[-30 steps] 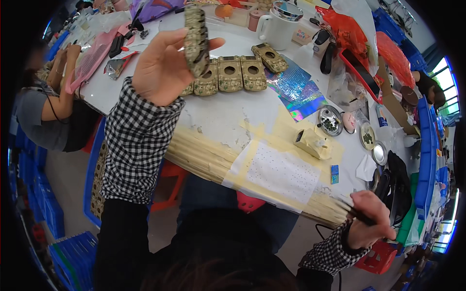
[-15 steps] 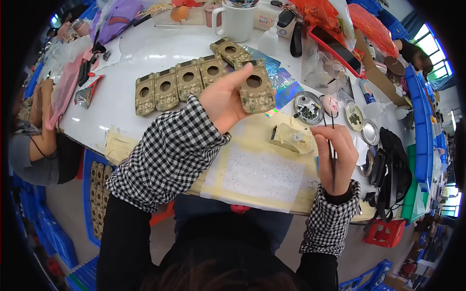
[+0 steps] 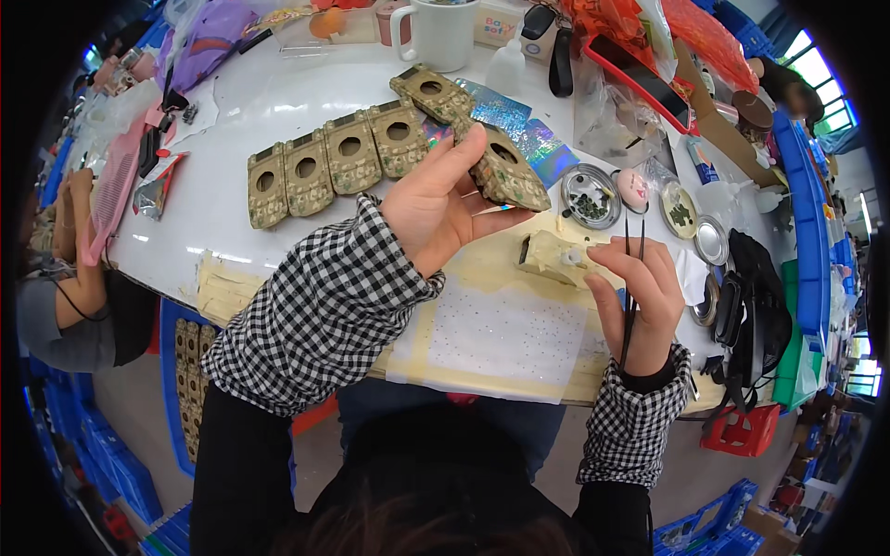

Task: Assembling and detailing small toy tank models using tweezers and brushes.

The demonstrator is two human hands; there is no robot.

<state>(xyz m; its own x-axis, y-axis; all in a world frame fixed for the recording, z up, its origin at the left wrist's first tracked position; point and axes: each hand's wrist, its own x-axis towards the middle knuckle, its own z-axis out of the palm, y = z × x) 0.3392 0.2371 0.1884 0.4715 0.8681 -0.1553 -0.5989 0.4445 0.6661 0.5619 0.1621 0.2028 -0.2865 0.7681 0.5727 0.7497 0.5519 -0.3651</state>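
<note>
Camouflage shell (image 3: 505,171): held above worktop (image 3: 241,120), left hand (image 3: 440,208) fingers clasping it. Right hand (image 3: 640,296), 4 o'clock, fingers pinching tweezers (image 3: 632,278). Row of shells (image 3: 324,167) at 9 o'clock. Risk: loose grip tilting, shell likely dropping onto parts dish (image 3: 591,196).

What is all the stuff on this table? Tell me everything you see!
Camo shells: five in a row on the white table, green-brown, each with a round hole; a sixth held in the left hand.
Mug: one, white, far edge.
Tins: a few round silver ones, right of centre, holding small dark bits.
Beige part: one, on the yellow mat, by the right hand.
Shiny sheet: one, rainbow foil, under the far shells.
Purple bag: one, far left.
Co-worker: one, at the left edge.
Tweezers: one pair, black, in the right hand.
Left hand: raised, gripping the shell.
Right hand: holding the tweezers upright.
</note>
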